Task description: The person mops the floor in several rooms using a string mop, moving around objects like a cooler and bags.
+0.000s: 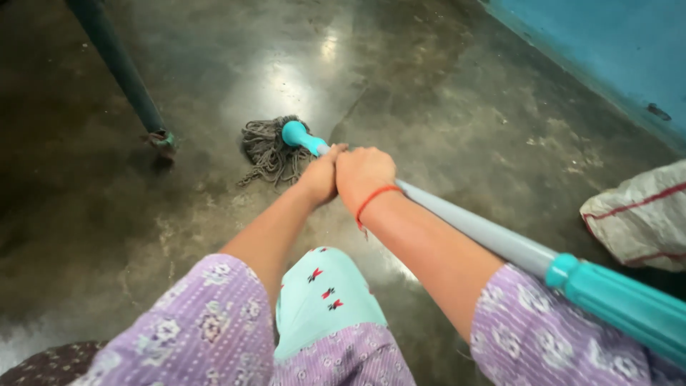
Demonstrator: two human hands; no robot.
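Both my hands grip the grey handle [486, 232] of a mop. My left hand [323, 174] is lower on the pole, my right hand [364, 175], with a red thread at the wrist, is right behind it. The mop's grey string head [268, 151] with a teal socket [296, 134] rests on the wet, shiny concrete floor [400, 78] just ahead of my hands. The handle's teal grip end [629, 300] runs past my right arm to the lower right.
A dark green metal furniture leg [121, 68] stands on the floor at the upper left, close to the mop head. A white woven sack [639, 218] lies at the right. A blue wall [614, 43] borders the floor at the upper right.
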